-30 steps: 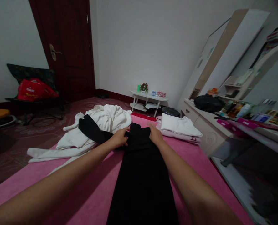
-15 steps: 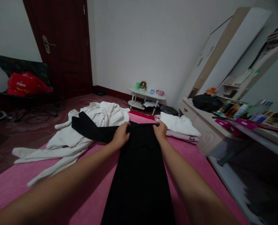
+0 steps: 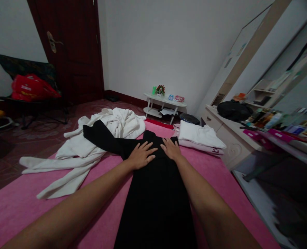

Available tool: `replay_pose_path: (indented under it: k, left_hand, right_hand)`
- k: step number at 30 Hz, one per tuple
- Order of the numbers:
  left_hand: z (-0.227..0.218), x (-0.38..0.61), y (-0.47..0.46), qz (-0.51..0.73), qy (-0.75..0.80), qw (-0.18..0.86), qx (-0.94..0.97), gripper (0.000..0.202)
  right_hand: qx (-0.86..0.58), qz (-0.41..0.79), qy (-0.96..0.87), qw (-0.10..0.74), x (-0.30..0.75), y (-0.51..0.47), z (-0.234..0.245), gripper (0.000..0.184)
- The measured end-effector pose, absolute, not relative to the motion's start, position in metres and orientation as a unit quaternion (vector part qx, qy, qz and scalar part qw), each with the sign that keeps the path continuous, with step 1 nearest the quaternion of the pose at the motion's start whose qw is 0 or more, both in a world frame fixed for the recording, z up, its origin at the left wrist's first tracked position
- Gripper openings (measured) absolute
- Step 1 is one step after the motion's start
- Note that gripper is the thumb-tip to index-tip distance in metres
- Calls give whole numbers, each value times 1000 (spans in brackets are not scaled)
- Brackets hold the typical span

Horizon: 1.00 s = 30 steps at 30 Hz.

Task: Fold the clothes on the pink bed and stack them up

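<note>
Left hand (image 3: 141,157): fingers spread, laid flat, gripping nothing. Right hand (image 3: 171,149): fingers also flat and a little parted, near the far edge; no grip. Both rest on the black garment (image 3: 156,200), which runs from just beyond the fingertips toward 6 o'clock, lying on the pink cover (image 3: 13,204). One narrow part of it reaches toward 10 o'clock, over the white clothes pile (image 3: 124,122). At about 2 o'clock: folded white clothes (image 3: 198,135), just beside the garment. Farther off at 12 o'clock: small white table (image 3: 166,98).

Step in hand, judged: smoothing the cloth flat. Next move appears to call for fingers catching the stray part by its end.

Versus half a second earlier: fingers pinched the garment's far end; now they press flat, and that end lies lower, spread out.
</note>
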<state>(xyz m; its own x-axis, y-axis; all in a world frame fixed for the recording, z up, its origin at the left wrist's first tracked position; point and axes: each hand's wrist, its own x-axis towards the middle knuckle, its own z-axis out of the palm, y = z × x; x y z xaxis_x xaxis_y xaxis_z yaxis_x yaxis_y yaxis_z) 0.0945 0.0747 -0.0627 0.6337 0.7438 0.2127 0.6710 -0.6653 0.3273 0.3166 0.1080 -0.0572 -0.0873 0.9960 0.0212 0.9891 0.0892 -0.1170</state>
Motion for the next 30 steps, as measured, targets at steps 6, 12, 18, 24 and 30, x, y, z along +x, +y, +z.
replay_pose_path:
  k: [6,12,18,24,30]
  left_hand:
    - [-64,95,70,134,421,88,893,53]
    - [-62,89,51,123,443,76,885,56]
    - [-50,65,6,92,436,72,892,61]
    - [-13,35,-28,50,392,82,915,48]
    - [47,-23,24,141,657,-20,740,59]
  right_hand:
    - [-724,95,-683,8,306,102,-56,63]
    - [-735,115,-668,15,308,65,-50,60]
    - [-760,118,-639,4,283,47,-30,56]
    - [-684,46,-724,76,252,18,-47,52]
    - [-683,28,-725,83,255,14,-53,52]
